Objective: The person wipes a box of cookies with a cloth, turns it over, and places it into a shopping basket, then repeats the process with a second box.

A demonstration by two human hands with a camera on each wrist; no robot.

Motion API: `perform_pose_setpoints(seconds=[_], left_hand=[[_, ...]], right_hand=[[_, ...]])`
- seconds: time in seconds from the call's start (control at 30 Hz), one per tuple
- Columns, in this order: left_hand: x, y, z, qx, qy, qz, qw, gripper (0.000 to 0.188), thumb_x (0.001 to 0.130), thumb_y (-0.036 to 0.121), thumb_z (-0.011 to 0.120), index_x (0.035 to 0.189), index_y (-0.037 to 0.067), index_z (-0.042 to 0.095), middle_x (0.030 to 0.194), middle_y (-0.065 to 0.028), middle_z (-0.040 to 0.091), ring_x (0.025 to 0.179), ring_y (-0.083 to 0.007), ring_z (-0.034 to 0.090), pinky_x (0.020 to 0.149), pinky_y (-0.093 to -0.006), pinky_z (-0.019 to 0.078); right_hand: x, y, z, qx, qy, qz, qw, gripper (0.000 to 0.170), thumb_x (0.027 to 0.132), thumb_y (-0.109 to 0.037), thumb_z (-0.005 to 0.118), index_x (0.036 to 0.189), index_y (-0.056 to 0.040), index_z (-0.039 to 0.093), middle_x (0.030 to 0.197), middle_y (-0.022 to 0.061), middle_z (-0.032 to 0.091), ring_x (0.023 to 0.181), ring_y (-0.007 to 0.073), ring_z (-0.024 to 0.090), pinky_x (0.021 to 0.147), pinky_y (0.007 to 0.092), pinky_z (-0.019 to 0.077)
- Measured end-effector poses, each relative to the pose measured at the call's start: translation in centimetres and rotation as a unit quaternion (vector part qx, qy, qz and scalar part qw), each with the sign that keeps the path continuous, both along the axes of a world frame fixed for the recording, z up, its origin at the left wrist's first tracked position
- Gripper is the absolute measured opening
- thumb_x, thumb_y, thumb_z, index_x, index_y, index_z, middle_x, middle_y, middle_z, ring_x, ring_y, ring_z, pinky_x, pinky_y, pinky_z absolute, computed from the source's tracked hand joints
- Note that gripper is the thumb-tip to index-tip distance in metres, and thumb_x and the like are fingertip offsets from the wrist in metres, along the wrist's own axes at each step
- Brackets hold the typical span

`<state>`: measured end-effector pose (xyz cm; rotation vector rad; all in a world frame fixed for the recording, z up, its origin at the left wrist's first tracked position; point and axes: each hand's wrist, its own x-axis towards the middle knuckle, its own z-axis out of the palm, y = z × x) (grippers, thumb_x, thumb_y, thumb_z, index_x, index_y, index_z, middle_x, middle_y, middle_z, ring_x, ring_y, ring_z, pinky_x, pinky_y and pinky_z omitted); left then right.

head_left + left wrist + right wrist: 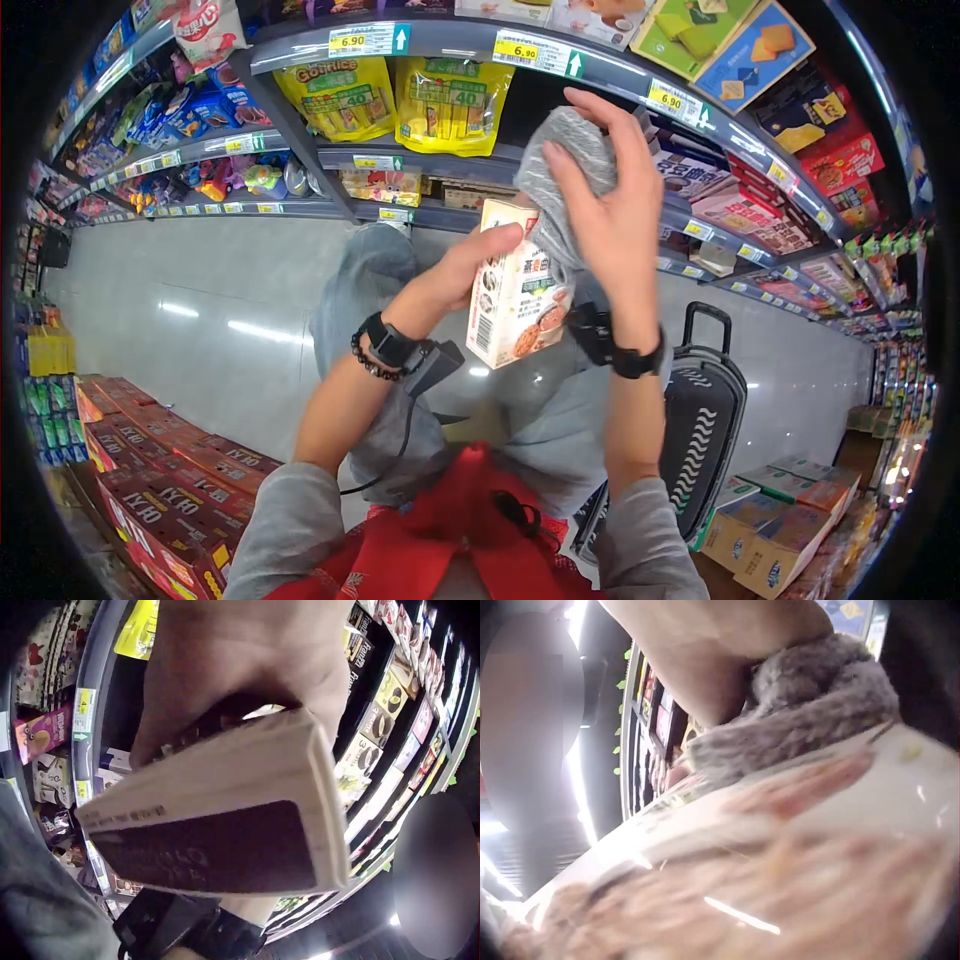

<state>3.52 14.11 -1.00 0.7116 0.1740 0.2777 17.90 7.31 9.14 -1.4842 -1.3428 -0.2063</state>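
My left hand (455, 268) grips a cream cookie box (508, 310) with pictures of round cookies on its front; the thumb lies near its top edge. A grey striped cloth (548, 178) is in my right hand (625, 195), bunched under the fingers and hanging over the box's upper right side. In the left wrist view the box (202, 802) turns a side with a dark printed panel to the camera. The right wrist view shows the fuzzy cloth (802, 712) lying against the printed box face (780, 877).
Ahead stands a shelf (430, 40) with price labels, yellow snack bags (455, 105) and boxed biscuits. A black wheeled basket (708, 420) is on the floor at the right, near open cartons (780, 520). Stacked dark red boxes (180, 480) are at lower left.
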Motion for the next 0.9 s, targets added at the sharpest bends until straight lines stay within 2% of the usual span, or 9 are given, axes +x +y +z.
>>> perform_pose_setpoints(seconds=[0.13,0.3,0.4,0.5,0.6,0.73,0.77,0.83,0.9], left_hand=[[-0.8,0.5,-1.8,-0.088,-0.068,0.052,0.992,0.047,0.096,0.041,0.049,0.122,0.002,0.055,0.106,-0.0139,0.067,0.091,-0.0241,0.067,0.081,-0.0374,0.0542],[-0.9,0.4,1.4,0.098,-0.013,0.213,0.972,0.071,0.096,0.053,0.035,0.145,0.003,0.039,0.136,-0.0141,0.054,0.122,-0.0255,0.054,0.105,-0.0396,0.0416],[-0.1,0.1,1.4,0.039,-0.023,0.236,0.971,0.076,0.095,0.054,0.035,0.149,0.001,0.033,0.142,-0.0168,0.049,0.129,-0.0274,0.050,0.109,-0.0404,0.0387],[0.5,0.0,1.3,0.038,-0.049,0.254,0.965,0.082,0.092,0.054,0.042,0.151,0.000,0.027,0.145,-0.0207,0.045,0.132,-0.0306,0.048,0.110,-0.0424,0.0383],[0.3,0.7,1.8,0.056,-0.058,0.288,0.954,0.085,0.092,0.059,0.041,0.152,0.000,0.026,0.147,-0.0223,0.042,0.133,-0.0321,0.046,0.111,-0.0433,0.0369],[-0.6,2.5,2.8,0.014,-0.165,0.266,0.950,0.091,0.092,0.069,0.037,0.154,0.004,0.021,0.153,-0.0223,0.035,0.138,-0.0336,0.040,0.115,-0.0451,0.0308],[-0.6,2.5,2.7,0.024,-0.146,0.263,0.953,0.092,0.091,0.068,0.040,0.154,0.005,0.020,0.155,-0.0208,0.032,0.139,-0.0331,0.037,0.115,-0.0452,0.0300],[-0.2,2.1,2.1,0.042,-0.109,0.257,0.959,0.094,0.089,0.066,0.046,0.155,0.006,0.018,0.158,-0.0179,0.026,0.142,-0.0321,0.033,0.116,-0.0454,0.0283],[0.0,1.5,2.0,0.213,-0.075,0.264,0.938,0.096,0.087,0.062,0.051,0.156,0.007,0.014,0.161,-0.0150,0.020,0.145,-0.0312,0.027,0.118,-0.0449,0.0250]], right_hand=[[-2.9,0.5,-3.4,0.004,0.037,0.028,0.999,0.048,0.089,-0.015,0.061,0.132,0.0019,0.049,0.126,0.0195,0.054,0.117,0.0316,0.053,0.102,0.0372,0.0399],[-4.9,0.4,-6.1,0.076,0.139,0.159,0.974,0.057,0.071,-0.004,0.055,0.126,0.0045,0.042,0.134,0.0247,0.039,0.125,0.0431,0.038,0.108,0.0521,0.0268],[-3.6,0.1,-6.9,0.056,0.165,0.133,0.976,0.044,0.068,0.003,0.058,0.111,-0.0040,0.052,0.140,0.0226,0.040,0.134,0.0366,0.034,0.109,0.0501,0.0276],[-2.2,-0.7,-6.7,-0.047,0.058,-0.036,0.997,0.026,0.072,0.000,0.067,0.097,-0.0082,0.066,0.132,0.0162,0.050,0.130,0.0313,0.041,0.105,0.0480,0.0328],[-1.5,-0.4,-8.2,-0.051,0.273,0.172,0.945,0.033,0.074,-0.003,0.069,0.105,-0.0143,0.070,0.117,0.0147,0.058,0.122,0.0359,0.047,0.105,0.0486,0.0314],[-3.5,-1.0,-6.5,0.000,-0.003,0.197,0.980,0.041,0.079,-0.028,0.072,0.117,-0.0138,0.069,0.133,0.0132,0.058,0.132,0.0346,0.045,0.105,0.0528,0.0348],[-3.6,-0.8,-6.8,-0.030,-0.092,0.196,0.976,0.058,0.077,-0.042,0.072,0.126,-0.0119,0.064,0.145,0.0168,0.047,0.137,0.0382,0.039,0.108,0.0542,0.0325],[-3.4,-0.3,-7.7,-0.018,-0.030,0.204,0.978,0.072,0.074,-0.043,0.076,0.136,-0.0130,0.055,0.148,0.0211,0.040,0.137,0.0414,0.036,0.111,0.0554,0.0286],[-3.0,-0.2,-8.1,-0.043,0.054,0.217,0.974,0.098,0.069,-0.043,0.081,0.150,-0.0120,0.036,0.151,0.0286,0.029,0.139,0.0470,0.032,0.114,0.0548,0.0258]])
